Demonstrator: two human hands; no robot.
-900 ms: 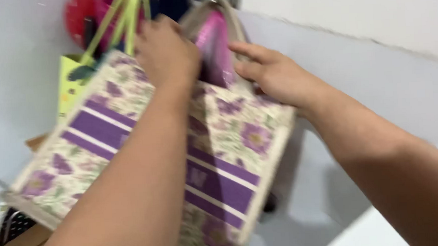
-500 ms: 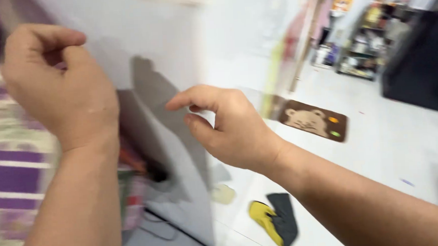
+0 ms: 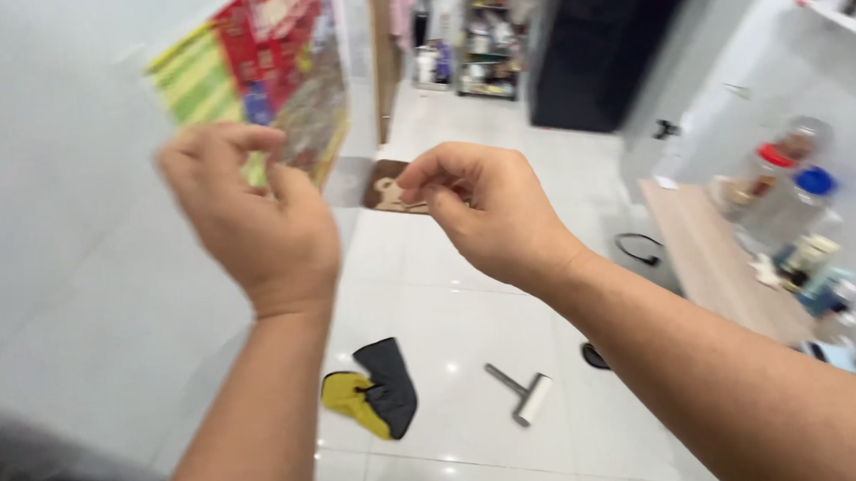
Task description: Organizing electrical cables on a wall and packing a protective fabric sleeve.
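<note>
My left hand (image 3: 251, 216) is raised in front of me, back towards the camera, fingers curled in with the thumb against the index finger and nothing visible in it. My right hand (image 3: 485, 213) hangs beside it at the same height, also curled with thumb and index pinched and nothing in it. The hands are apart, a small gap between them. Behind the left hand a red and green printed poster (image 3: 263, 73) hangs on the white wall. A brown floor mat with an animal figure (image 3: 386, 186) shows between the two hands.
On the white tiled floor lie a yellow and black cloth (image 3: 378, 394), a lint roller (image 3: 526, 393) and a black cable loop (image 3: 638, 249). A wooden table (image 3: 712, 255) at the right carries jars (image 3: 766, 169). A black cabinet (image 3: 603, 36) stands further back.
The view has swung right, away from the purple flowered bag on the wall. Both hands have come off the bag and now hover in the air with nothing in them.
</note>
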